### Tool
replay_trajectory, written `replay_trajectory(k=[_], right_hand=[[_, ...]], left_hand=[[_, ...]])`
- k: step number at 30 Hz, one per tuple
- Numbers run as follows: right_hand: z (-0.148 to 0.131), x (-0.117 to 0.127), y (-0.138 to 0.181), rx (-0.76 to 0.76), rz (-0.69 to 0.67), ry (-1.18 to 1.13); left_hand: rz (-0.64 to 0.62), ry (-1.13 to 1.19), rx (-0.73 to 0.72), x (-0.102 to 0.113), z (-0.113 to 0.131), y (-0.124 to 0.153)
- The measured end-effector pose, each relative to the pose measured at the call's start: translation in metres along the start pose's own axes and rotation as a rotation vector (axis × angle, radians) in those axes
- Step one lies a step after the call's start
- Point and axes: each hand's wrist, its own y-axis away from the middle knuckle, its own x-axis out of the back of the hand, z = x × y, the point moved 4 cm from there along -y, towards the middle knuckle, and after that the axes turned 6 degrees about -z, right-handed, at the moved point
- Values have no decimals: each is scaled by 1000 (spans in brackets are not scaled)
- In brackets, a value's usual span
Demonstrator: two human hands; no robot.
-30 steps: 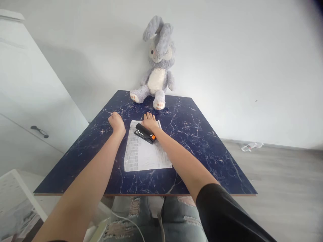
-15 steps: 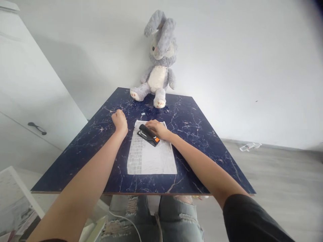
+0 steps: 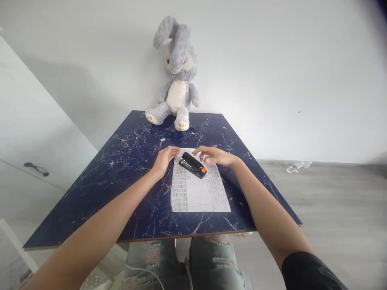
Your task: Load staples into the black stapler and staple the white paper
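Note:
A black stapler (image 3: 193, 164) with an orange patch at its near end lies slantwise on a sheet of paper (image 3: 198, 197) covered in print or writing. My left hand (image 3: 165, 160) is at the paper's upper left edge, fingers stretched out toward it. Just right of the stapler, my right hand (image 3: 213, 155) hovers over the paper with its fingers apart and curved, holding nothing. Whether a fingertip of it touches the stapler I cannot tell.
The dark blue marbled table (image 3: 121, 177) carries a grey plush rabbit (image 3: 178, 92) at its back, against the wall. A tiny pale scrap (image 3: 163, 139) lies left of the paper. A white cabinet (image 3: 36, 133) stands at left; clear plastic (image 3: 298, 166) is on the floor at right.
My left hand has opened from a fist and come right to the paper's edge. My right hand has let go of the stapler and lifted rightward. The view has shifted slightly.

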Motion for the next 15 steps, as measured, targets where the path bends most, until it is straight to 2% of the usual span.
replay_trajectory(k=[1,3,8,15], right_hand=[[-4,-3,4,-3,-99,-33],[-7,-10,7,-27,-196,-69],[3,-20,-2,-62,-234,-161],[5,-20,-2,-101,-221,-221]], left_hand=[[-5,-3,6,2,0,-1],[-13,-10,12,4,1,-2],[6,-1,11,5,0,-1],[28,23,24,5,0,-2]])
